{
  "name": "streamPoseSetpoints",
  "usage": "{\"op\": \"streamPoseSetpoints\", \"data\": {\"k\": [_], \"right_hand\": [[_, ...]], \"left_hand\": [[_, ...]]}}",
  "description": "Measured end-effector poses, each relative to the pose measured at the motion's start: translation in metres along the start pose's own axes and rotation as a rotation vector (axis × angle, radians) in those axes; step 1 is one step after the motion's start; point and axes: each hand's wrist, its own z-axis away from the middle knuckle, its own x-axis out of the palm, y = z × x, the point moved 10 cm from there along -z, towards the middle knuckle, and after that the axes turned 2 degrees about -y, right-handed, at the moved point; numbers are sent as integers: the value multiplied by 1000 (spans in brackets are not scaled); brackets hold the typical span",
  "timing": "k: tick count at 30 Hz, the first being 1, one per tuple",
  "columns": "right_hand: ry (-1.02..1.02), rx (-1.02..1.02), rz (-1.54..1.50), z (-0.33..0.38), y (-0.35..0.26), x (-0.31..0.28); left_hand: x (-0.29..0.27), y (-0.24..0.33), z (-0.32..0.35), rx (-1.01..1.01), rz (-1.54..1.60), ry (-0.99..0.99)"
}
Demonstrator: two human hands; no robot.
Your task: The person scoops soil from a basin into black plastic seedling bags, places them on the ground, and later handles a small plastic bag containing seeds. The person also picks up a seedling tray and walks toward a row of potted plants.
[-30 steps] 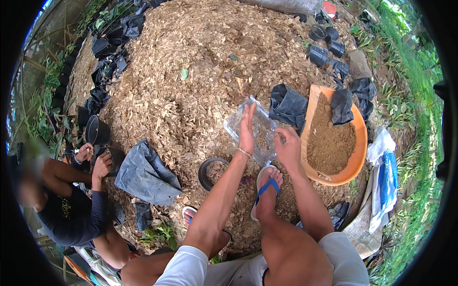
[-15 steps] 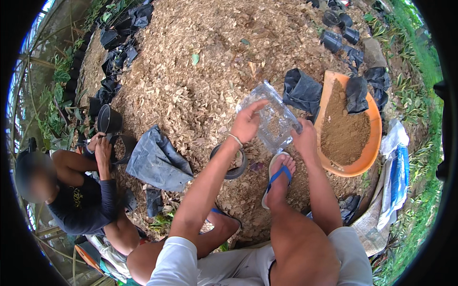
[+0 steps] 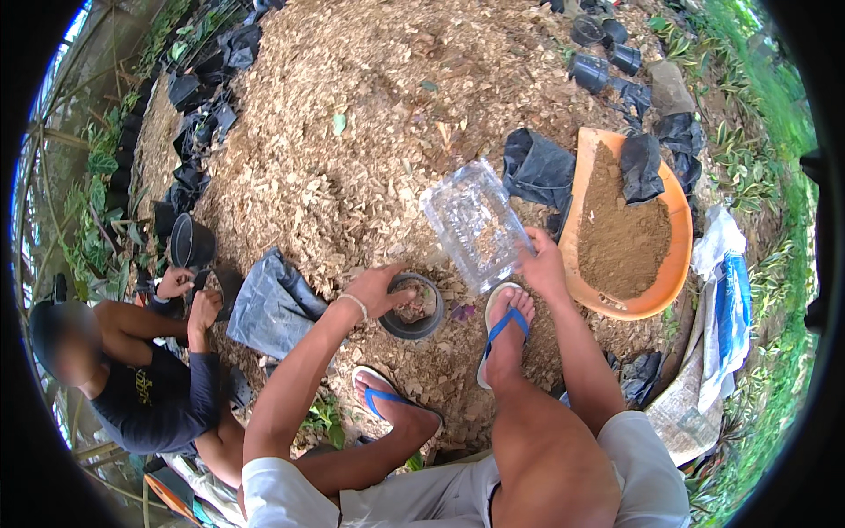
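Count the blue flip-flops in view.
2. One flip-flop is on the foot beside the clear plastic tray, near the right hand. The other flip-flop is on the foot below the small black pot, which the left hand touches.

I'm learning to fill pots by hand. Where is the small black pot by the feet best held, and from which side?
Probably by the rim of the black pot, from the person's left, where the left hand already touches it. It stands upright with its mouth open, so the rim is free all round. The right side is crowded by the clear plastic container in the right hand.
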Motion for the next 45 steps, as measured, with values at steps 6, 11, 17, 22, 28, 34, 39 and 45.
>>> {"op": "streamPoseSetpoints", "data": {"k": [6, 11, 17, 22, 28, 34, 39, 45], "right_hand": [[-25, 8, 64, -1, 3, 2], [-86, 118, 1, 1, 17, 10], [-184, 256, -187, 21, 23, 32], [-214, 301, -274, 33, 9, 39], [-262, 337, -292, 32, 13, 46], [-309, 277, -383, 27, 27, 56], [-407, 306, -413, 36, 22, 64], [-407, 324, -443, 45, 11, 61]], "left_hand": [[-14, -5, 2, 34, 85, -35], [-63, 21, 0, 51, 429, 98], [-86, 46, -26, 7, 646, 372], [-67, 60, -54, -53, 597, 375], [-50, 52, -71, -107, 416, 439], [-39, 41, -75, -47, 364, 553], [-34, 27, -70, -93, 474, 580], [-17, 20, -60, -195, 873, 512]]}}
